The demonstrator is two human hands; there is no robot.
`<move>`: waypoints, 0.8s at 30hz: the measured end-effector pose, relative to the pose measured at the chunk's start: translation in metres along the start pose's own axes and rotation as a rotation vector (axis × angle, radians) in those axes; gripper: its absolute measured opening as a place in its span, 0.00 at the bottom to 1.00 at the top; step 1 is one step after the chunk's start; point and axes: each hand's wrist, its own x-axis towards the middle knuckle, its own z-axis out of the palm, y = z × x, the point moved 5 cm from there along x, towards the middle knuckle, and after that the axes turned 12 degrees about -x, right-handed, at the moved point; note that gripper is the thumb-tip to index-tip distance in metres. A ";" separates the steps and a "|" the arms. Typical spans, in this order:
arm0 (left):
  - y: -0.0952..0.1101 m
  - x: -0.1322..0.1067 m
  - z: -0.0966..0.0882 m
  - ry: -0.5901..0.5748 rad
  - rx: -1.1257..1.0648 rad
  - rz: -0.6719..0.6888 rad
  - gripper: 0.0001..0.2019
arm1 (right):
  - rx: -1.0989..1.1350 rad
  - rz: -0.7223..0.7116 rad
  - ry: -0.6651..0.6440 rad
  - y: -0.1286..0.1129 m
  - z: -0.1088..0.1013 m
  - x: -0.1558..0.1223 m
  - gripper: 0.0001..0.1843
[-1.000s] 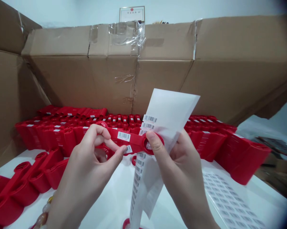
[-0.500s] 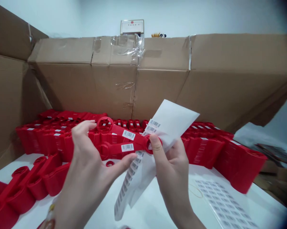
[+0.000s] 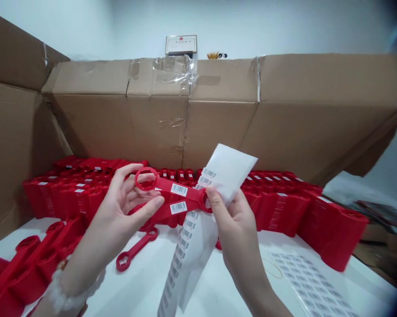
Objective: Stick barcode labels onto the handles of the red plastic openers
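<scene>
Two red plastic wrenches with ring ends cross the middle of the view, the upper one (image 3: 175, 189) carrying a white barcode label. My right hand (image 3: 231, 224) pinches their far ring ends together with a white sheet of barcode labels (image 3: 192, 246), which hangs down past the table. My left hand (image 3: 119, 211) has its fingers spread behind the near ring and its thumb just below it; I cannot tell if they grip it. A third red wrench (image 3: 135, 248) lies loose on the white table (image 3: 218, 281) below the hands.
Rows of red plastic parts (image 3: 284, 211) stand packed along the back, with more (image 3: 30, 273) at front left. Cardboard walls (image 3: 152, 127) rise behind them. A printed barcode sheet (image 3: 310, 286) and a thin rubber band (image 3: 273, 268) lie at front right.
My left hand has spread its fingers and drawn back toward the near ring. The loose wrench now shows on the table, and the view has tilted slightly downward.
</scene>
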 end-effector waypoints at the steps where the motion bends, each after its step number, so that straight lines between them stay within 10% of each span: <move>1: 0.000 0.002 -0.003 -0.029 -0.003 -0.046 0.25 | -0.003 -0.005 -0.015 0.000 0.000 0.002 0.22; 6: -0.006 0.006 -0.011 -0.180 0.092 -0.122 0.34 | -0.012 -0.004 0.004 0.000 -0.005 0.006 0.22; 12: -0.004 0.004 -0.007 -0.060 0.144 -0.046 0.17 | 0.041 0.008 -0.025 0.004 -0.004 0.009 0.24; 24: -0.009 0.008 -0.004 0.086 0.190 -0.098 0.24 | -0.023 -0.002 0.065 0.002 0.003 0.001 0.21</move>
